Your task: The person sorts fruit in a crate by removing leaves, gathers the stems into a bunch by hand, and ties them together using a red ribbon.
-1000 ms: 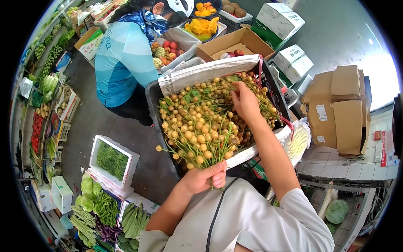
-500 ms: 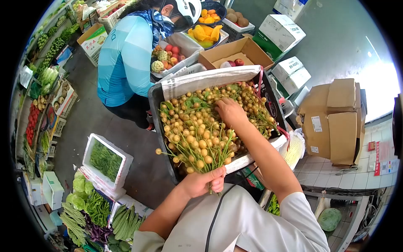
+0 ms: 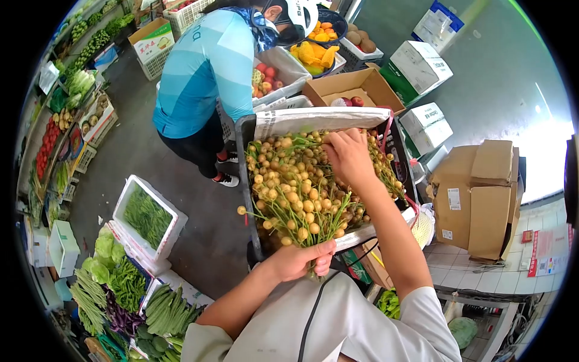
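My left hand (image 3: 304,258) is closed around the green stems of a bunch of wampees (image 3: 301,211), small round yellow-brown fruit. The bunch leans over the near side of a black crate (image 3: 246,199) full of the same fruit. Inside the crate, toward its far side, my right hand (image 3: 350,158) bends over more wampees (image 3: 277,154). Its fingers are curled together at some green stems; the fingertips are partly hidden. A white printed liner (image 3: 319,119) folds over the crate's far edge.
A person in a blue jersey (image 3: 202,66) and helmet bends beside the crate. Beyond it stands an open cardboard box (image 3: 356,84) with apples. White foam boxes (image 3: 151,217) and vegetables (image 3: 120,283) lie to the left. Large brown cartons (image 3: 476,199) stand on the right.
My right hand has lifted and drawn back, its fingers now pinched at stems. My left hand still grips the bunch. The view has shifted, so the crate appears further right and lower.
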Tool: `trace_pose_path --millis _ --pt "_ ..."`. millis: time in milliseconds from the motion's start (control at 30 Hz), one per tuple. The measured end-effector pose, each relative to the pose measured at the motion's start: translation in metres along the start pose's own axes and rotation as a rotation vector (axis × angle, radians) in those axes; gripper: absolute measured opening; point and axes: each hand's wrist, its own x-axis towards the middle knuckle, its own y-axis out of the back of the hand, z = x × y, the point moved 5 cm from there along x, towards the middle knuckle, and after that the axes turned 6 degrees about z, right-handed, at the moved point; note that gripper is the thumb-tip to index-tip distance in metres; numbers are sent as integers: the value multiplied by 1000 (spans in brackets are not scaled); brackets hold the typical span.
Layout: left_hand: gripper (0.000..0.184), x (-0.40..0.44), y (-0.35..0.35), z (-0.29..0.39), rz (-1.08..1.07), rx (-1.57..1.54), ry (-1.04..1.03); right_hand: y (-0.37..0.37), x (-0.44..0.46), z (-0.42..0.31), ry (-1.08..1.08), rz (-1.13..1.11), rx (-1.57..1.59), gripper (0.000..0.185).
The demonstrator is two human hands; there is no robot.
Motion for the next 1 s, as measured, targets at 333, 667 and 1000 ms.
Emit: trace_pose_path --millis 333,667,1000 --pt "35 1 2 0 4 28 -56 116 10 -1 -149 164 -20 10" --pt "36 2 4 3 60 25 -107 179 -36 -29 -370 219 151 10" --pt "38 0 2 2 98 -22 -95 175 -64 -116 -12 -50 190 23"
